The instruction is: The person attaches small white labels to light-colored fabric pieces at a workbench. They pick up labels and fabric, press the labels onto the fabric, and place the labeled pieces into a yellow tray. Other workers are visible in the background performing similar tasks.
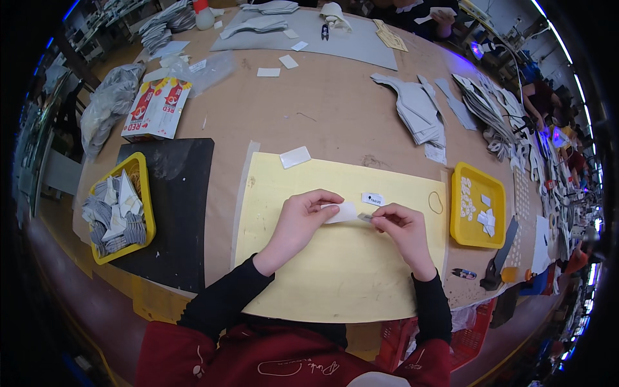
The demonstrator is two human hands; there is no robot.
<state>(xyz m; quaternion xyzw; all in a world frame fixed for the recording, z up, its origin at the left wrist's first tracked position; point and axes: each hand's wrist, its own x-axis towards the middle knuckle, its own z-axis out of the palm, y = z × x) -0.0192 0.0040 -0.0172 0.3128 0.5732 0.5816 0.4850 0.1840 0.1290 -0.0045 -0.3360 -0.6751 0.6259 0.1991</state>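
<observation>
A crumpled clear plastic bag (108,109) lies at the far left of the table; nearer the person, a yellow tray (152,209) holds a heap of grey and white pieces (116,216) and overlaps a black mat (180,226); a red-and-white carton (157,108) lies just beyond the mat; to the right, a pale yellow sheet (322,284) covers the work area in front of the person; a white rectangular card (295,157) lies across its far edge; the left hand (302,222) is nearly closed, with thumb and fingers pinching a white piece (342,213) above the sheet; a small printed white label (372,198) lies just beyond the gap between the hands; the right hand (401,227) is partly curled, its fingertips pinching a small greyish tag (365,217) near the right end of the white piece; whether tag and piece touch cannot be determined; a thin loop (436,202) lies farther right on the sheet; beside the sheet, a second yellow tray (477,241) contains small white pieces (487,222); thread snips (464,273) lie nearer the person.
</observation>
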